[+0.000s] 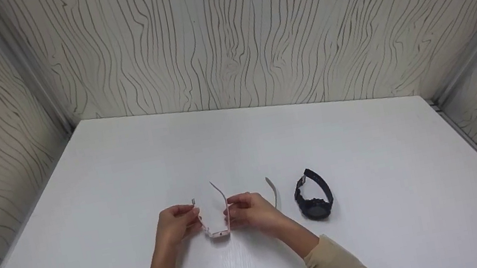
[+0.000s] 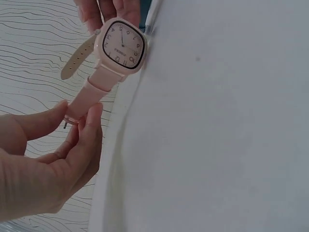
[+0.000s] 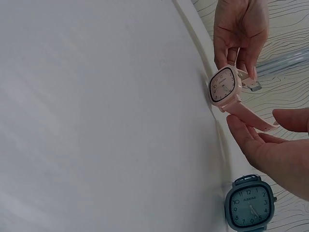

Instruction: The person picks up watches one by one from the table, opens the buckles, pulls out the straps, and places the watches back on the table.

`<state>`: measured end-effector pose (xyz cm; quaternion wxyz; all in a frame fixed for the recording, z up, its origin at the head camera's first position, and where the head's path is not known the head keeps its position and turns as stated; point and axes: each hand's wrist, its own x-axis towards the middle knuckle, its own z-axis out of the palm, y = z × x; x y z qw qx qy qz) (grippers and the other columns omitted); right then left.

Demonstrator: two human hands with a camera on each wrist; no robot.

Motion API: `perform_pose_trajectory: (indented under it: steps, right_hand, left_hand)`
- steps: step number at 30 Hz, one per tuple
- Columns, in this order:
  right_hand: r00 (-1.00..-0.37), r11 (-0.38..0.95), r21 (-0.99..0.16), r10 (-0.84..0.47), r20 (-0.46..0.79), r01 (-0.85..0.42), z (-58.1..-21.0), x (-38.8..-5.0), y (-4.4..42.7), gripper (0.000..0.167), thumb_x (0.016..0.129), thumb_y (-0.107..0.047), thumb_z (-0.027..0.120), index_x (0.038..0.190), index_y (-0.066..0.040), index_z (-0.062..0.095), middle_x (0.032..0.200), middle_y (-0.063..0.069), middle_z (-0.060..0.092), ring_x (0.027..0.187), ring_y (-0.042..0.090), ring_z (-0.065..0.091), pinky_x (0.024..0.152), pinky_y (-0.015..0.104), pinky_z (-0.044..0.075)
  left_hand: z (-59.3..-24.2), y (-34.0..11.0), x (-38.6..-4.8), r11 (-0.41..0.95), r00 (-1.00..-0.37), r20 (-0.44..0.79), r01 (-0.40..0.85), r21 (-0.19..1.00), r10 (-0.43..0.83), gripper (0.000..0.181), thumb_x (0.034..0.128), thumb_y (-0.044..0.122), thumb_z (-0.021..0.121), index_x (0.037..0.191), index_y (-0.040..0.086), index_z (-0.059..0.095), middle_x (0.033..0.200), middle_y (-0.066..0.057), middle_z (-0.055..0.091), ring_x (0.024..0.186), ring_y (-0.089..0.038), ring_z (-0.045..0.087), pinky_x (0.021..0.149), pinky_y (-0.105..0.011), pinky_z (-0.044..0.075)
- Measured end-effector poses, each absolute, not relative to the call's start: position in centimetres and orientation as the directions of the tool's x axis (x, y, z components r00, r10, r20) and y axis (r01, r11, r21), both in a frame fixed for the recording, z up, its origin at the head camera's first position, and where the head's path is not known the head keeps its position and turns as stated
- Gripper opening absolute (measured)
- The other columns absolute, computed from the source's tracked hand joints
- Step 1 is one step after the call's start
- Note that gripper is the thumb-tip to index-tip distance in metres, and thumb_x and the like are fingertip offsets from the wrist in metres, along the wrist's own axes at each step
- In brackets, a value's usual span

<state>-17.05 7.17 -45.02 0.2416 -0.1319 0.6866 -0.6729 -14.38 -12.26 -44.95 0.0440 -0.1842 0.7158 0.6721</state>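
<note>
A pink wristwatch (image 1: 220,234) with a rounded-square dial is held between both hands, its two strap halves spread apart. My left hand (image 1: 178,224) pinches the buckle-end strap (image 2: 90,99) between thumb and fingers, close to the metal buckle. On the other side, my right hand (image 1: 256,211) holds the strap half with the holes, thumb on one face and fingers on the other, as the right wrist view shows. The dial (image 3: 223,87) faces toward me, away from the hands. Part of each strap is hidden by fingers in the head view.
A black wristwatch (image 1: 316,208) with its strap looped lies to the right of my right hand. Partly behind that hand is another watch's strap (image 1: 273,190); the right wrist view shows a teal square watch (image 3: 249,204). Wood-patterned panels (image 1: 221,34) border the white table (image 1: 218,132).
</note>
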Motion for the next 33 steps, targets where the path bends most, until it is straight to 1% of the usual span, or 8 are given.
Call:
perform_pose_trajectory:
  steps: [4,10,13,19,27,33]
  right_hand:
    - [-0.841,0.058,-0.987,-0.518,-0.156,0.148,-45.0,-17.0,7.2,0.040,0.089,0.005,0.050,0.124,0.019,0.038,0.107,0.027,0.056,0.099,0.033,0.058,0.084,0.035,0.049]
    - [-0.822,0.030,-0.986,-0.548,-0.154,0.164,-44.9,-17.0,7.2,0.040,0.089,0.007,0.046,0.125,0.022,0.035,0.114,0.032,0.049,0.107,0.038,0.053,0.088,0.035,0.046]
    - [-0.819,0.044,-0.986,-0.552,-0.157,0.160,-44.8,-17.0,7.1,0.039,0.089,0.007,0.044,0.124,0.022,0.035,0.117,0.033,0.048,0.108,0.039,0.052,0.088,0.036,0.046]
    - [-0.826,0.078,-0.984,-0.536,-0.175,0.158,-44.7,-17.0,7.2,0.038,0.090,0.006,0.045,0.124,0.020,0.038,0.119,0.032,0.049,0.109,0.037,0.052,0.088,0.037,0.046]
    - [-0.819,0.048,-0.978,-0.538,-0.197,0.204,-44.6,-17.2,8.0,0.042,0.090,0.002,0.048,0.127,0.019,0.035,0.126,0.033,0.044,0.112,0.038,0.050,0.089,0.038,0.045]
    - [-0.815,0.015,-0.978,-0.550,-0.184,0.210,-43.6,-17.3,8.9,0.043,0.092,0.001,0.047,0.129,0.018,0.033,0.129,0.032,0.041,0.118,0.038,0.045,0.092,0.038,0.043]
  left_hand:
    - [-45.0,-12.3,-14.4,0.052,-0.930,-0.301,-0.319,0.946,-0.211,0.024,0.0857,0.003,0.061,0.105,-0.011,0.057,0.090,-0.016,0.061,0.072,-0.016,0.060,0.066,-0.028,0.053]
    - [-45.0,-12.3,-14.5,0.074,-0.931,-0.293,-0.315,0.946,-0.219,0.026,0.0862,0.005,0.060,0.106,-0.011,0.057,0.088,-0.015,0.061,0.070,-0.015,0.061,0.063,-0.027,0.053]
    - [-44.9,-12.3,-14.5,0.080,-0.929,-0.296,-0.320,0.944,-0.221,0.028,0.0873,0.008,0.060,0.107,-0.011,0.057,0.087,-0.014,0.062,0.070,-0.015,0.061,0.063,-0.026,0.052]
    - [-44.9,-12.3,-14.5,0.100,-0.925,-0.300,-0.330,0.939,-0.233,0.030,0.0882,0.012,0.059,0.108,-0.011,0.057,0.087,-0.014,0.062,0.072,-0.017,0.061,0.064,-0.026,0.052]
    - [-44.9,-12.5,-14.3,0.099,-0.937,-0.281,-0.306,0.947,-0.208,0.028,0.0901,0.010,0.054,0.106,-0.013,0.057,0.083,-0.014,0.064,0.072,-0.018,0.062,0.064,-0.027,0.053]
    - [-44.8,-12.7,-14.4,0.073,-0.928,-0.309,-0.330,0.941,-0.206,0.030,0.0919,0.011,0.053,0.109,-0.014,0.055,0.090,-0.019,0.062,0.076,-0.019,0.062,0.067,-0.028,0.053]
